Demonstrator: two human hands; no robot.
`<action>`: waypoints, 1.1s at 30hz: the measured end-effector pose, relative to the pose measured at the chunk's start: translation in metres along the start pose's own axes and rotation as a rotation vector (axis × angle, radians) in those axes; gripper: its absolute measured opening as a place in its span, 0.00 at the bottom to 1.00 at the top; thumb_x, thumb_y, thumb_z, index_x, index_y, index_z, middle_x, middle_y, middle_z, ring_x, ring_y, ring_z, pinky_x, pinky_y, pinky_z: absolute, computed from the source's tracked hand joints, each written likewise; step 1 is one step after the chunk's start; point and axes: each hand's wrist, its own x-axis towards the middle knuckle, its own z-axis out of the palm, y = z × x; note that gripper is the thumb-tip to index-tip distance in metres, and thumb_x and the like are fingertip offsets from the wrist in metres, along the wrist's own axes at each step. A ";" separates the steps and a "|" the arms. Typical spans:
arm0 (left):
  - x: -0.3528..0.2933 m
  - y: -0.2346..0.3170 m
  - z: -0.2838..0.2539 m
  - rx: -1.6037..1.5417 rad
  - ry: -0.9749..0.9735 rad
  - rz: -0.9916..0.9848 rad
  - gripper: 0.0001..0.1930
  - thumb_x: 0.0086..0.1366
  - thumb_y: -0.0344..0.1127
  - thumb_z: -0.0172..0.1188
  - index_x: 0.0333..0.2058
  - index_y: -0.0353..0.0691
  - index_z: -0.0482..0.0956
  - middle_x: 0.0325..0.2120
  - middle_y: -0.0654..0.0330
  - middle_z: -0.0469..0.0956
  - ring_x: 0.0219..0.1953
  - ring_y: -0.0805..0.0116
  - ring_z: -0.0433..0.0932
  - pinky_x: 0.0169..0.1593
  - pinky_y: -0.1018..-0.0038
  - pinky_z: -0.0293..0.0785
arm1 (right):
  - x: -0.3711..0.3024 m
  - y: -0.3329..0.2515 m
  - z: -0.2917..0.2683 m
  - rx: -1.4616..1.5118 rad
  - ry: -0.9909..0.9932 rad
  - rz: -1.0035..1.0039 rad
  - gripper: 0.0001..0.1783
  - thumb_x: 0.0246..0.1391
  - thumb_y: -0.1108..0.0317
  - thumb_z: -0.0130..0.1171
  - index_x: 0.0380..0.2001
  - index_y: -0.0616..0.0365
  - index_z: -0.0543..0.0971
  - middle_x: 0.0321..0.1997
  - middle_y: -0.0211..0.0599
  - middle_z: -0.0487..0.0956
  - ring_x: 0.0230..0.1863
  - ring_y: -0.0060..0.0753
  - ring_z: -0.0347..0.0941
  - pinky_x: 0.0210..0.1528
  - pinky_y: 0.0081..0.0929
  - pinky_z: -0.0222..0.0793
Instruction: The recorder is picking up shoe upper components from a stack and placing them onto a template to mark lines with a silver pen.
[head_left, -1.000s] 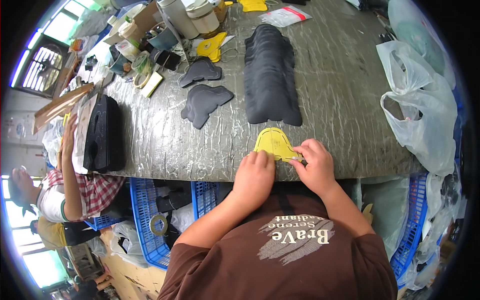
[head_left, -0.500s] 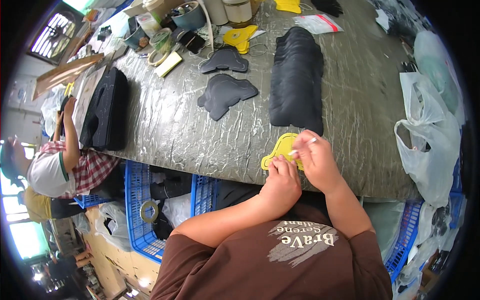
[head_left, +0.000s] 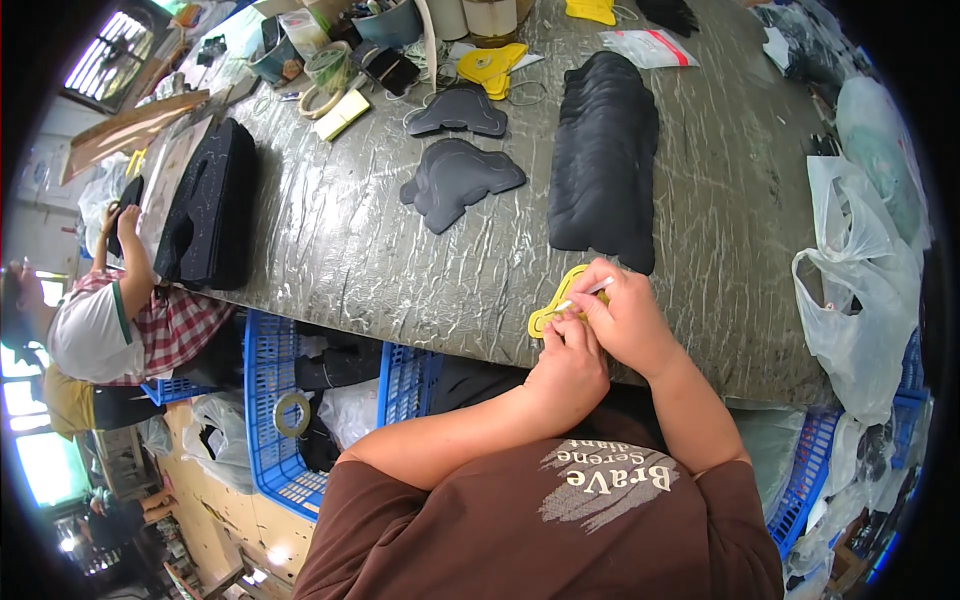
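At the table's near edge lies a yellow template (head_left: 543,321) with slots cut along its outline. My left hand (head_left: 565,365) presses its fingertips on the near side of the template. My right hand (head_left: 632,315) pinches a thin white pen-like stick (head_left: 603,286), its tip over the template near my left fingers. Both hands cover much of the template, and what lies under it is hidden. Just beyond them a long row of overlapping black shaped pieces (head_left: 603,160) stretches away. To its left are two loose groups of black pieces (head_left: 460,185) with pale outlines drawn on them.
More yellow templates (head_left: 490,68), tape rolls and tubs (head_left: 388,24) crowd the far left. A black block-shaped stack (head_left: 210,205) stands at the left edge, near a co-worker (head_left: 100,340). Plastic bags (head_left: 860,280) hang at the right; blue crates (head_left: 272,400) sit below the table.
My right hand has shifted slightly and the white stick now lies flatter, pointing left toward my left fingertips. The whole view has shifted a little. The co-worker's arms have moved.
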 end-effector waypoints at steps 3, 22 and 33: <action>0.000 0.000 -0.002 0.000 -0.020 -0.003 0.21 0.53 0.33 0.54 0.40 0.17 0.76 0.38 0.27 0.74 0.40 0.37 0.76 0.42 0.53 0.78 | 0.005 0.002 -0.004 0.001 0.027 0.035 0.03 0.50 0.79 0.56 0.27 0.65 0.72 0.26 0.46 0.77 0.29 0.46 0.77 0.32 0.33 0.71; 0.000 -0.002 -0.006 0.041 -0.077 0.026 0.22 0.55 0.33 0.53 0.46 0.22 0.75 0.40 0.27 0.74 0.40 0.41 0.76 0.43 0.55 0.77 | 0.011 0.026 -0.012 -0.077 0.196 0.011 0.04 0.57 0.81 0.50 0.29 0.63 0.69 0.26 0.36 0.74 0.29 0.26 0.77 0.33 0.23 0.73; 0.000 -0.003 -0.008 0.060 -0.066 0.025 0.22 0.55 0.33 0.53 0.45 0.22 0.76 0.40 0.27 0.74 0.40 0.42 0.75 0.43 0.57 0.77 | 0.004 0.025 -0.015 -0.136 0.236 0.038 0.03 0.57 0.80 0.51 0.29 0.64 0.68 0.27 0.37 0.74 0.30 0.28 0.78 0.34 0.24 0.74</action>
